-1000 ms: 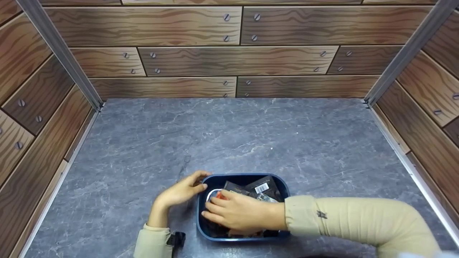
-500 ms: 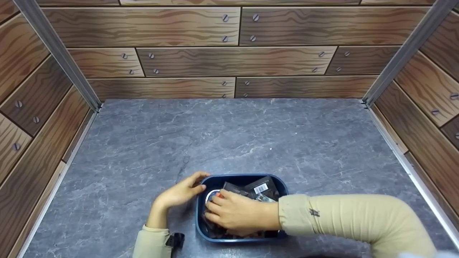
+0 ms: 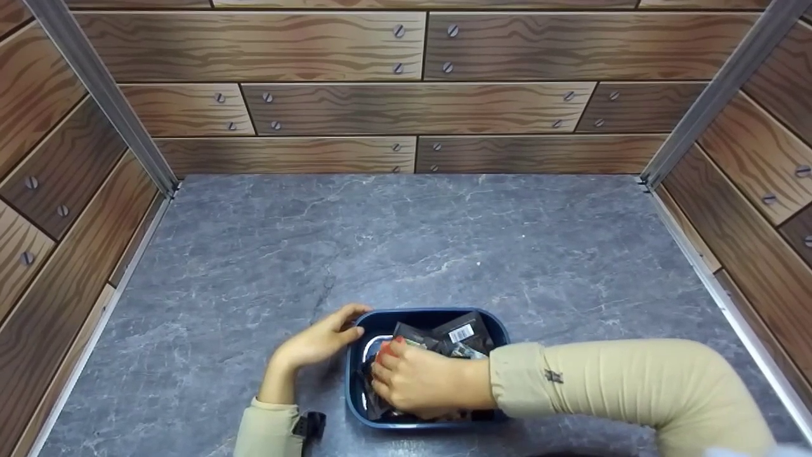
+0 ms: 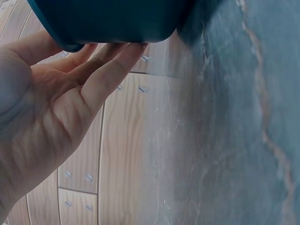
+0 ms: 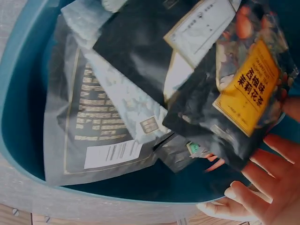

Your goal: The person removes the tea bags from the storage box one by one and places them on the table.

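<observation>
The tub [image 3: 422, 426] looks dark blue to us, teal in the wrist views. Inside, we see a charcoal packet [image 5: 65, 136] with gold print and a white, black-striped barcode; a black packet [image 5: 201, 117] with a yellow-orange label lettered in black; and a mottled, bluish-white packet [image 5: 133, 112]. The tabletop [image 3: 406, 241] is blue-grey marbling, pale-veined. The far wall [image 3: 336, 108] carries brown planks, dark-grained; we find the left sleeve [image 3: 266, 428] and right sleeve [image 3: 628, 381] beige.

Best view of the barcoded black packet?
Right wrist: the barcoded packet is large, its barcode and printed text visible, though a pale packet overlaps it. Head: smaller, at the far right of the bin. Left wrist: only the bin's outside, no packet.
</observation>
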